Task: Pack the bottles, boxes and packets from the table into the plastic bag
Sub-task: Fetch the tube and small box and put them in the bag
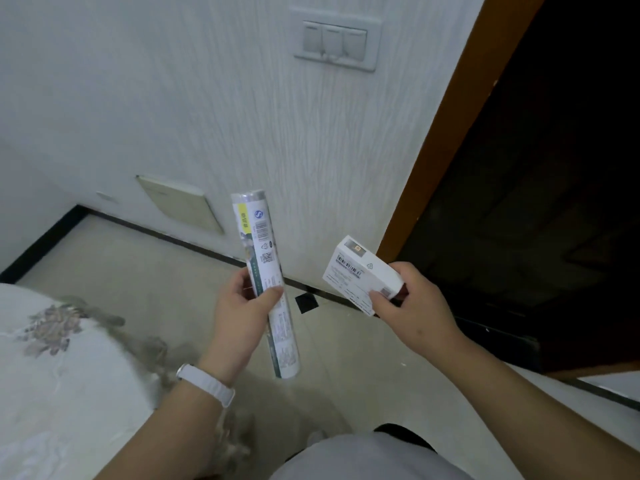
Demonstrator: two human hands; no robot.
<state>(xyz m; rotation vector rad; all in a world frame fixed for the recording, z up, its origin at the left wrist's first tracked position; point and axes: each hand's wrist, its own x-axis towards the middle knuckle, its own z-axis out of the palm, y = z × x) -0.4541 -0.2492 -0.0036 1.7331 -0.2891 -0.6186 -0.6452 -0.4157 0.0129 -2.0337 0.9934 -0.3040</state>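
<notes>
My left hand [242, 306] grips a long white roll-shaped packet [265, 265] around its middle; the packet has a green stripe and a barcode and stands nearly upright, tilted slightly left at the top. My right hand [408, 303] pinches a small white box [360, 271] with barcode labels by its lower right corner. Both are held in the air above the floor, in front of a white wall. No plastic bag or table is in view.
A bed with a white flowered cover [52, 358] fills the lower left. A dark open doorway with a brown wooden frame [446, 126] is on the right. A light switch panel [336, 39] sits high on the wall. Beige floor tiles [138, 271] lie below.
</notes>
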